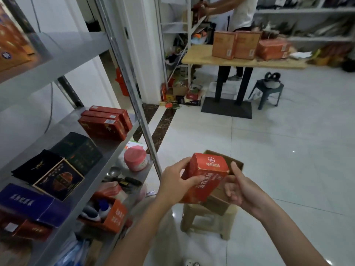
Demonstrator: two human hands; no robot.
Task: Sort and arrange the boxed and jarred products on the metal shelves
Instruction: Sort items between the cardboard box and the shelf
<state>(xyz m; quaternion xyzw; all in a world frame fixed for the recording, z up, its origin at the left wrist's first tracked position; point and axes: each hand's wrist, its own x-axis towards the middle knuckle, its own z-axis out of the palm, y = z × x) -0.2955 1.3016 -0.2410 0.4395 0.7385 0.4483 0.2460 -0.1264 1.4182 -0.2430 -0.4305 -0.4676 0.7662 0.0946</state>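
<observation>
red box [205, 175]: it is held up in the air by both hands, tipped to one side, just above the carton.
left hand [176, 181]: it is closed round the left side of the red box, with the thumb laid on the front.
right hand [238, 187]: its fingers are curled against the lower right edge of the red box, and the thumb is stuck up beside it.
carton [237, 166]: it is brown and open at the top, and is set on the stool.
stool [207, 219]: it is beige and is stood on the white floor [288, 150], near the shelf.
shelf [107, 162]: it is made of metal and is seen on the left.
red boxes [105, 123]: three are lined up side by side at the far end of the middle level.
black boxes [76, 150]: two are kept nearer on the same level.
blue box [28, 204]: it is laid at the near end.
pink jar [135, 158]: it is kept one level lower.
table [199, 54]: it is far off, and orange boxes [236, 45] are stood on it.
person [244, 14]: one is seen behind the table.
</observation>
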